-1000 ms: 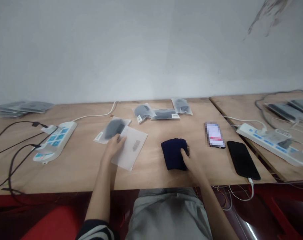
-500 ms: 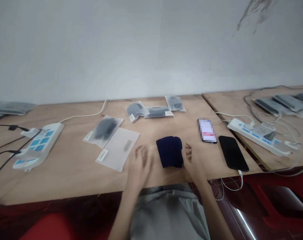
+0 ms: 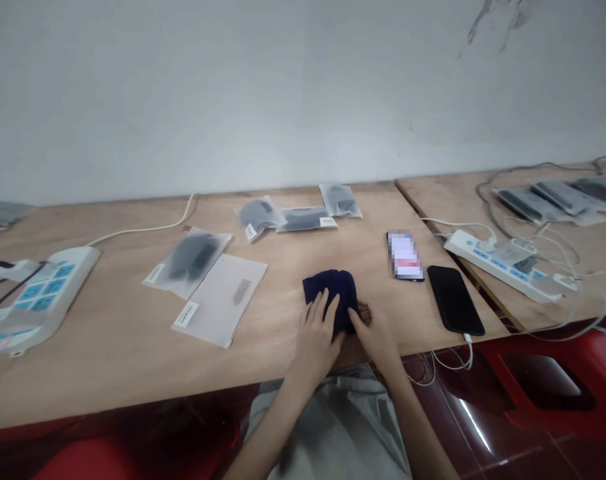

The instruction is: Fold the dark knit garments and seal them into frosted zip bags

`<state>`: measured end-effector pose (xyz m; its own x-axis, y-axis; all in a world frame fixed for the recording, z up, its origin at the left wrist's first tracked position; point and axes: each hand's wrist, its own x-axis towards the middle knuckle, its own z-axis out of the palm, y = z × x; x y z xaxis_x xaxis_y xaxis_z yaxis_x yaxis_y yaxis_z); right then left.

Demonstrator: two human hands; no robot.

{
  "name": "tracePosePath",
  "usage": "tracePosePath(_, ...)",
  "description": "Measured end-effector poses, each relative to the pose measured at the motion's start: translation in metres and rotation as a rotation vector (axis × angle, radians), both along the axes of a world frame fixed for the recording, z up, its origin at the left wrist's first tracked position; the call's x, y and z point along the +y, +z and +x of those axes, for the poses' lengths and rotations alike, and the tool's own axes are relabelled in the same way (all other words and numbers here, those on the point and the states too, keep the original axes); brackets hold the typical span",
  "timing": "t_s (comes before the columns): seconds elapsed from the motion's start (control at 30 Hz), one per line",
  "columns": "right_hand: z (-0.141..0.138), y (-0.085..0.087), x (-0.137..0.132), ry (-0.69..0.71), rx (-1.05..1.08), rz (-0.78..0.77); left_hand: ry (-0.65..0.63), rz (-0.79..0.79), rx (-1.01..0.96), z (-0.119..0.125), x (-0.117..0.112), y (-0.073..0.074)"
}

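Note:
A folded navy-blue cloth lies on the wooden table in front of me. My left hand rests on its lower left part, fingers spread and pointing away from me. At the right edge of the cloth, my right hand pinches it, thumb on top and the other fingers curled at the side, partly hidden. Left of my hands lie a flat frosted bag with a white label and, overlapping it, another frosted bag with something dark inside.
Several filled bags lie toward the wall. To the right are a lit phone, a black phone on a charging cable, and a power strip across the table gap. Another power strip with cords sits at the left.
My left hand has moved right from the bare table onto the cloth. My right hand has closed on the cloth's right edge. The whole view has shifted slightly.

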<state>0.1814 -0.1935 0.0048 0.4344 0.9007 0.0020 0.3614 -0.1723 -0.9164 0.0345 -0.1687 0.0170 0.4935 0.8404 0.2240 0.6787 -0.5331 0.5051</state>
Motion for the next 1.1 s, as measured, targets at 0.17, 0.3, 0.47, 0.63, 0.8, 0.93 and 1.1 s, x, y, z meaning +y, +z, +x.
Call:
tracePosePath(0.17,-0.002,0.015,0.002,-0.099,0.004,0.081,0.052,-0.080,-0.213,0.010,-0.001,0.002)
tracePosePath(0.3,-0.003,0.026,-0.001,-0.009,-0.039,0.155,0.002,-0.091,-0.241,0.013,0.001,0.006)
tracePosePath(0.47,-0.003,0.037,-0.008,0.112,-0.014,0.178,0.049,-0.193,-0.344,0.016,0.009,0.018)
tracePosePath(0.63,-0.008,0.046,-0.013,-0.076,0.116,0.235,0.428,-0.464,-0.870,0.017,0.025,0.024)
tracePosePath(0.8,-0.011,0.038,-0.011,-0.132,0.118,0.090,0.626,-0.595,-1.213,-0.002,0.024,0.004)
tracePosePath(0.93,-0.010,0.023,-0.009,0.000,0.102,0.052,0.619,-0.514,-0.835,-0.038,-0.001,-0.005)
tracePosePath(1.1,-0.016,0.020,-0.003,0.087,-0.050,-0.017,0.612,-0.320,-0.366,-0.077,-0.028,0.014)
